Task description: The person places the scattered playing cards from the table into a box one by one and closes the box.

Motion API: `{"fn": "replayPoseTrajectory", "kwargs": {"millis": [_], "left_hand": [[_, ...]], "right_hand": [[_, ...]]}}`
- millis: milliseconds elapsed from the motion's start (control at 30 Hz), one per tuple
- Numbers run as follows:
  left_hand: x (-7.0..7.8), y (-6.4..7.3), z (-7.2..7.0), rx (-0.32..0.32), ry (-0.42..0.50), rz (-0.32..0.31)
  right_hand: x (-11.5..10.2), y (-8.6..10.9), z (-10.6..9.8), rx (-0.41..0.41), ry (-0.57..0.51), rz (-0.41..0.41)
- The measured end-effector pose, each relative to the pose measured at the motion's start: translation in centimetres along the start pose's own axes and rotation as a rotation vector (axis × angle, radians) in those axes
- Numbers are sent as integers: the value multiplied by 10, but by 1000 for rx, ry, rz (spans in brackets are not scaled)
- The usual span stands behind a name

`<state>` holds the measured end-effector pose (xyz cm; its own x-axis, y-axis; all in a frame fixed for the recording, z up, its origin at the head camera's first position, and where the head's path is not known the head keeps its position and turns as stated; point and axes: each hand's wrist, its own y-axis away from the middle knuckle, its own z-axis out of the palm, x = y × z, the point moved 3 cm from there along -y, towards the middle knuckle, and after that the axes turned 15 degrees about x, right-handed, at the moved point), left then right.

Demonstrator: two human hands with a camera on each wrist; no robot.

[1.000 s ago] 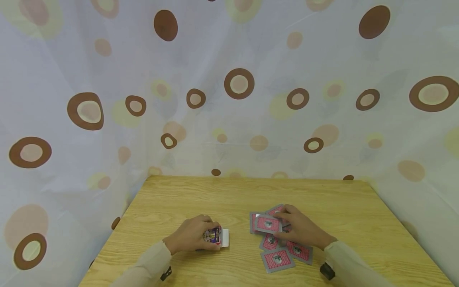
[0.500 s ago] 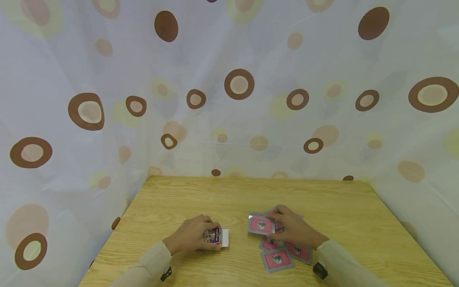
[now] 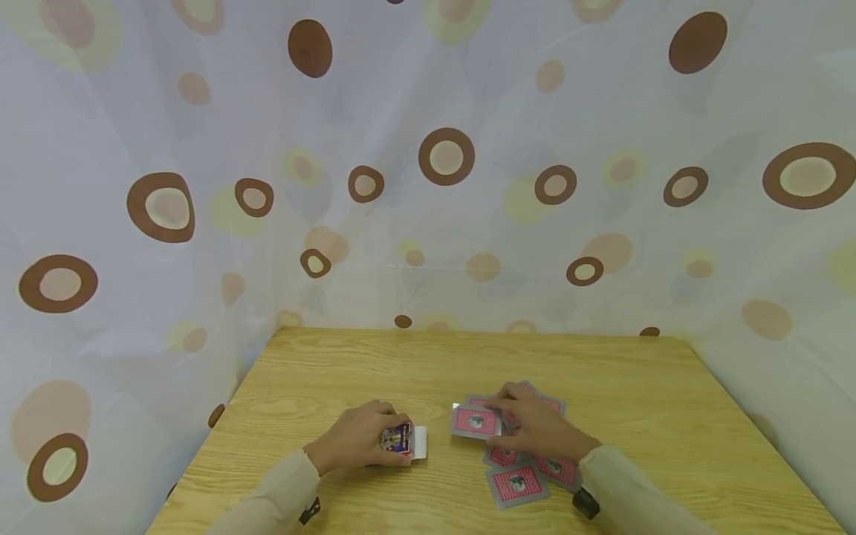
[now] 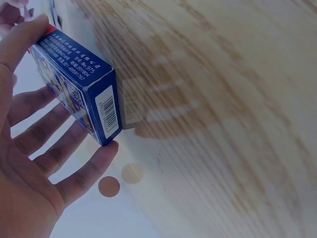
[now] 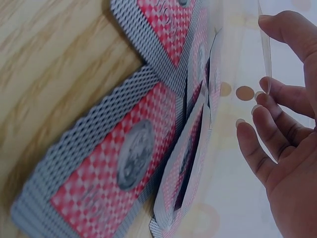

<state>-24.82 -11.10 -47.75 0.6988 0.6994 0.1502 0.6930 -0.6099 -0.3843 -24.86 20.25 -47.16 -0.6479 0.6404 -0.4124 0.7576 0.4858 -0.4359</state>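
Observation:
My left hand grips a blue card box between thumb and fingers, down at the tabletop. The box's white flap sticks out on the right side, facing the cards. Between thumb and fingertips my right hand pinches a playing card, held flat with its red-and-grey back up. In the right wrist view that card shows only as a thin edge. Beneath and around the right hand lie several loose playing cards, backs up and overlapping; the hand hides part of them.
The wooden table reaches back to a white sheet with brown and beige dots, which also hangs along both sides. A dark band circles the right wrist, and another the left.
My right hand has moved left, carrying the playing card closer to the box and off the pile's upper cards. The left hand and box stay put.

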Motion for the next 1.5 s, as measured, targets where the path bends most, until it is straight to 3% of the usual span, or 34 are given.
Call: {"fn": "replayPoseTrajectory", "kwargs": {"millis": [867,1500], "left_hand": [[0,-1,1,-1,-2,-2],[1,-1,1,-4,4,1]], "right_hand": [[-13,-12,16,-23,34,-20],[-22,-18,25,-26,-18,-59]]}}
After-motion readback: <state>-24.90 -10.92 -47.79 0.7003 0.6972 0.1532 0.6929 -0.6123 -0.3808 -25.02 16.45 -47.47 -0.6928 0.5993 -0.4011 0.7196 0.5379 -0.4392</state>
